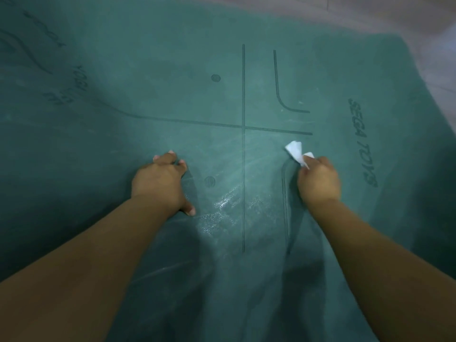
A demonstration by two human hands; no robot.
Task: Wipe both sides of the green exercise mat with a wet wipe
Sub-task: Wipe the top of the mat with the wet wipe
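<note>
The flat green rubber exercise mat (pixel 148 95) lies spread on the pale floor (pixel 419 18), filling most of the view, printed with dark alignment lines, dots and the words "SEGA TOYS" near its right edge. The left hand (pixel 160 183) presses palm-down, fingers spread apart. The right hand (pixel 318 181) reaches forward, fingers clamped on a crumpled white wet wipe (pixel 297 153) against the mat.
</note>
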